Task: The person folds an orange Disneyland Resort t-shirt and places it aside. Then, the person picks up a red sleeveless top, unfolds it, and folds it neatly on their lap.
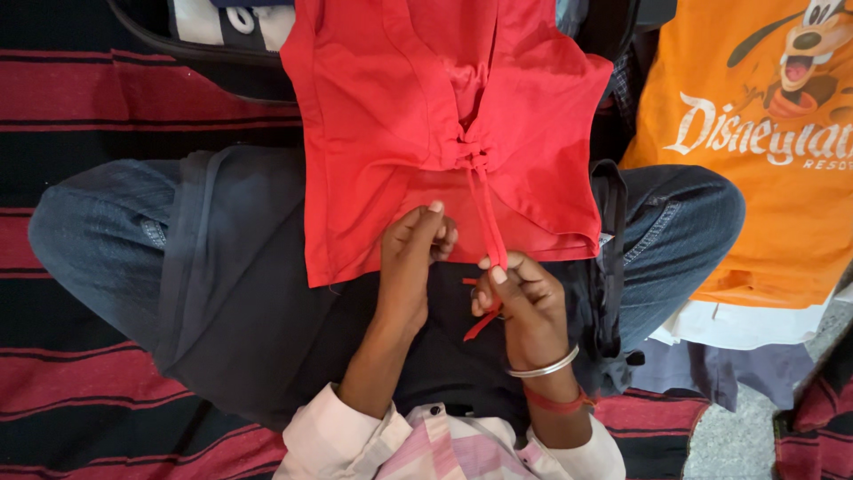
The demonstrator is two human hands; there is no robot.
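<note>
Pinching the red tie string (487, 222), the right hand (524, 302) is gripping beside the left hand (410, 258), which is closing on the red garment (391, 133) spread just beyond both hands.

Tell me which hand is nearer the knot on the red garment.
Left. The left hand rests on the red garment just below-left of the knot; the right hand sits lower, pinching the tie strings.

Matt red cloth garment (391, 133), thin cloth tie strings (487, 213), blue denim jeans (98, 240), shiny metal bangle (544, 366)
</note>
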